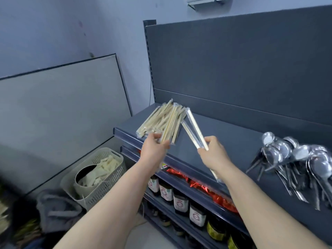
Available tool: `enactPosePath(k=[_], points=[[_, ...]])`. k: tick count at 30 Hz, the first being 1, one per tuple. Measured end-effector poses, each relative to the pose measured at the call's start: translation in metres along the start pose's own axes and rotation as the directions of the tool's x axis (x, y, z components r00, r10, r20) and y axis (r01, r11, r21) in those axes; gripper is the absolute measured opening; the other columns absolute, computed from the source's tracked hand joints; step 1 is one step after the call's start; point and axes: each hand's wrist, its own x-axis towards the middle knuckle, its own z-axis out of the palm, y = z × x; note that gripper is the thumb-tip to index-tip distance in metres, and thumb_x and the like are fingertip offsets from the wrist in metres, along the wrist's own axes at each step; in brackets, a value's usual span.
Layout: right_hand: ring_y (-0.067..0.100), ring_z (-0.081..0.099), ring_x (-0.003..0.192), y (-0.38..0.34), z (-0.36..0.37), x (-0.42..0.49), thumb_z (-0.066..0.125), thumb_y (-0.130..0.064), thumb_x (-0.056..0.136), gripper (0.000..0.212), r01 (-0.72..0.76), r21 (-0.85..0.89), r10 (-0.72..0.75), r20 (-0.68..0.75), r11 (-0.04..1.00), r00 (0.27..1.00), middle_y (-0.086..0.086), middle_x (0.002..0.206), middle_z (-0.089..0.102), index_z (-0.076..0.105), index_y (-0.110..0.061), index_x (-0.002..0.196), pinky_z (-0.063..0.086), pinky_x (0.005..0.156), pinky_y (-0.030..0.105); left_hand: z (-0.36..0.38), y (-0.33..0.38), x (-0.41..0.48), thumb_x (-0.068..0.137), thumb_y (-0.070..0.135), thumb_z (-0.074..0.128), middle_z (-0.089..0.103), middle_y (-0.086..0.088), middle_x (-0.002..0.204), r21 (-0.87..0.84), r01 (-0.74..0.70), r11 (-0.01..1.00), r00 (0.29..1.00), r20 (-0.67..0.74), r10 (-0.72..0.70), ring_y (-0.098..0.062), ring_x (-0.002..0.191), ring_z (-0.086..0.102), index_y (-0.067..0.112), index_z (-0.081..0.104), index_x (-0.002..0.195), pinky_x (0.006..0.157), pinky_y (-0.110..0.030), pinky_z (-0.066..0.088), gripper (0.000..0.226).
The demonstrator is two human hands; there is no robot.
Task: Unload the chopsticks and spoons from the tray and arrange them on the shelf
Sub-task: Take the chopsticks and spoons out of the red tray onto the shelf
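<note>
A pile of wrapped wooden chopsticks [162,121] lies at the left end of the dark grey shelf top [233,141]. My left hand [154,150] pinches the near ends of a few pairs in that pile. Two wrapped pairs of chopsticks [192,130] are gripped by my right hand [214,153], slanting up and left over the shelf; their lower ends stick out below my wrist. A heap of metal spoons [294,159] rests on the shelf at the right. On the floor at the lower left stands a perforated plastic basket [115,169] with more wrapped chopsticks inside.
The shelf's tall dark back panel [233,69] rises behind the top. Lower shelves carry jars [180,202] and red foil packets [206,187]. A framed grey board [62,105] leans on the wall at left. Grey cloth [57,211] lies beside the basket.
</note>
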Motion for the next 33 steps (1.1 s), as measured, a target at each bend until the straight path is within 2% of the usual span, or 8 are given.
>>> enactPosePath(k=[3, 7, 10, 14, 17, 20, 24, 33], points=[[0.022, 0.059, 0.083, -0.012, 0.022, 0.017, 0.048, -0.017, 0.096, 0.031, -0.031, 0.017, 0.031, 0.0, 0.999, 1.0, 0.002, 0.11, 0.053, 0.041, -0.018, 0.126, 0.049, 0.065, 0.033, -0.02, -0.005, 0.025, 0.092, 0.029, 0.062, 0.061, -0.003, 0.117, 0.029, 0.0, 1.0, 1.0, -0.007, 0.001, -0.012, 0.078, 0.059, 0.016, 0.046, 0.13, 0.056, -0.023, 0.046, 0.043], [0.024, 0.059, 0.085, -0.018, 0.042, 0.045, 0.047, -0.018, 0.096, 0.032, -0.072, 0.014, 0.072, -0.026, 0.997, 0.997, 0.005, 0.114, 0.056, 0.041, -0.016, 0.128, 0.044, 0.058, 0.03, -0.024, -0.009, 0.059, 0.093, 0.029, 0.061, 0.062, 0.001, 0.103, 0.072, -0.002, 0.997, 1.0, 0.01, 0.001, -0.014, 0.089, 0.058, 0.015, 0.048, 0.128, 0.074, -0.029, 0.041, 0.04], [0.026, 0.058, 0.085, -0.016, 0.054, 0.073, 0.047, -0.017, 0.096, 0.033, -0.114, 0.024, 0.115, -0.047, 0.993, 0.992, 0.007, 0.119, 0.056, 0.041, -0.016, 0.129, 0.038, 0.052, 0.028, -0.016, -0.004, 0.087, 0.093, 0.029, 0.06, 0.066, 0.002, 0.093, 0.116, 0.0, 0.993, 0.999, 0.039, -0.005, -0.012, 0.08, 0.06, 0.015, 0.048, 0.125, 0.071, -0.03, 0.045, 0.037], [0.027, 0.056, 0.086, -0.017, 0.059, 0.117, 0.048, -0.015, 0.095, 0.032, -0.161, 0.111, 0.173, -0.109, 0.981, 0.979, 0.007, 0.119, 0.056, 0.043, -0.014, 0.127, 0.038, 0.06, 0.03, -0.001, 0.016, 0.127, 0.096, 0.032, 0.053, 0.068, 0.002, 0.097, 0.245, -0.029, 0.969, 0.996, 0.085, 0.008, -0.01, 0.064, 0.054, 0.02, 0.045, 0.125, 0.052, -0.024, 0.038, 0.032], [0.029, 0.057, 0.093, -0.032, 0.065, 0.147, 0.05, -0.017, 0.095, 0.038, -0.19, 0.127, 0.202, -0.087, 0.974, 0.976, 0.008, 0.123, 0.057, 0.041, -0.013, 0.132, 0.043, 0.071, 0.031, 0.007, 0.032, 0.158, 0.096, 0.03, 0.052, 0.063, -0.001, 0.105, 0.318, -0.094, 0.944, 0.989, 0.14, 0.051, -0.017, 0.075, 0.059, 0.018, 0.044, 0.13, 0.061, -0.026, 0.045, 0.037], [0.03, 0.058, 0.103, -0.046, 0.075, 0.173, 0.051, -0.023, 0.093, 0.029, -0.123, -0.009, 0.123, 0.042, 0.992, 0.992, 0.006, 0.119, 0.06, 0.052, -0.015, 0.121, 0.048, 0.082, 0.033, 0.015, 0.037, 0.187, 0.095, 0.024, 0.051, 0.061, -0.007, 0.119, 0.531, -0.258, 0.807, 0.959, 0.239, 0.15, -0.025, 0.105, 0.06, 0.014, 0.047, 0.133, 0.082, -0.029, 0.045, 0.04], [0.027, 0.058, 0.102, -0.045, 0.088, 0.181, 0.045, -0.028, 0.095, 0.025, 0.025, -0.359, 0.034, 0.157, 0.933, 0.987, 0.003, 0.114, 0.057, 0.064, -0.02, 0.108, 0.045, 0.074, 0.031, 0.022, 0.024, 0.203, 0.09, 0.016, 0.046, 0.063, -0.005, 0.102, 0.724, -0.453, 0.52, 0.891, 0.353, 0.286, -0.027, 0.093, 0.06, 0.013, 0.066, 0.103, 0.078, -0.037, 0.052, 0.023], [0.024, 0.048, 0.116, -0.054, 0.084, 0.167, 0.043, -0.025, 0.099, 0.024, 0.009, -0.616, 0.024, 0.045, 0.788, 0.999, 0.002, 0.119, 0.053, 0.06, -0.02, 0.115, 0.043, 0.086, 0.035, 0.014, 0.013, 0.221, 0.094, 0.021, 0.047, 0.058, -0.002, 0.108, 0.63, -0.586, 0.51, 0.81, 0.426, 0.404, -0.023, 0.098, 0.057, 0.02, 0.067, 0.112, 0.08, -0.033, 0.05, 0.027]])
